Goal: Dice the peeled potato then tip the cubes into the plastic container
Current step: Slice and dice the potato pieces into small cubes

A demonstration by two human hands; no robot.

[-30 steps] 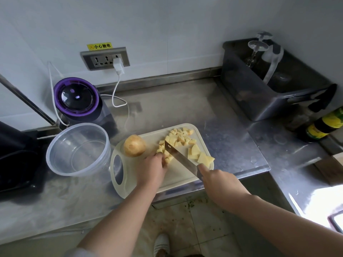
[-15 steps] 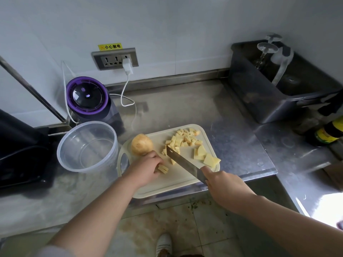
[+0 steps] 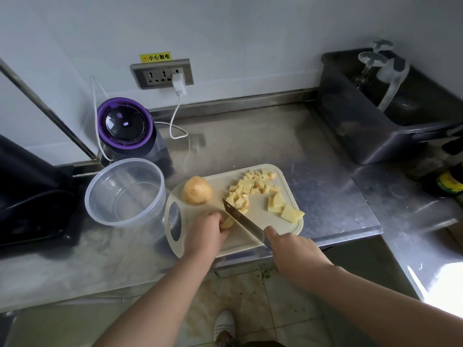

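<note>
- The potato piece [image 3: 227, 222] now being cut lies on the near-left part of the cutting board [image 3: 259, 219]. It is pinned under the left hand [image 3: 205, 231], whose grip curls down onto it.
- The right hand [image 3: 292, 242], at the board's near edge, has its grip closed round the handle of the knife [image 3: 241, 219]; the handle is hidden inside the hand. The blade runs diagonally over the board, just beside the held piece, with its tip toward the board's middle.
- A pile of cubes [image 3: 250, 187] sits on the board's far-right part, so much of the dicing looks done.
- A few flat slices [image 3: 283, 209] lie on the board's right side, not yet cut down to cubes.
- An uncut potato [image 3: 196, 190], rounded and whole-looking, rests at the board's far-left corner by its handle hole. I cannot tell whether it belongs to this job.
- The plastic container [image 3: 130, 216] stands upright just left of the board and holds no cubes, so the tipping has not begun.
- By my judgement the task is mid-dicing. What is left is the held piece, the slices, perhaps the rounded potato, and then the tip.
- Behind the board's left end stands a purple-lidded appliance [image 3: 125, 123]. A dark tub [image 3: 363, 136] holding glasses sits well right of the board. All of these rest on the steel counter [image 3: 275, 141].
</note>
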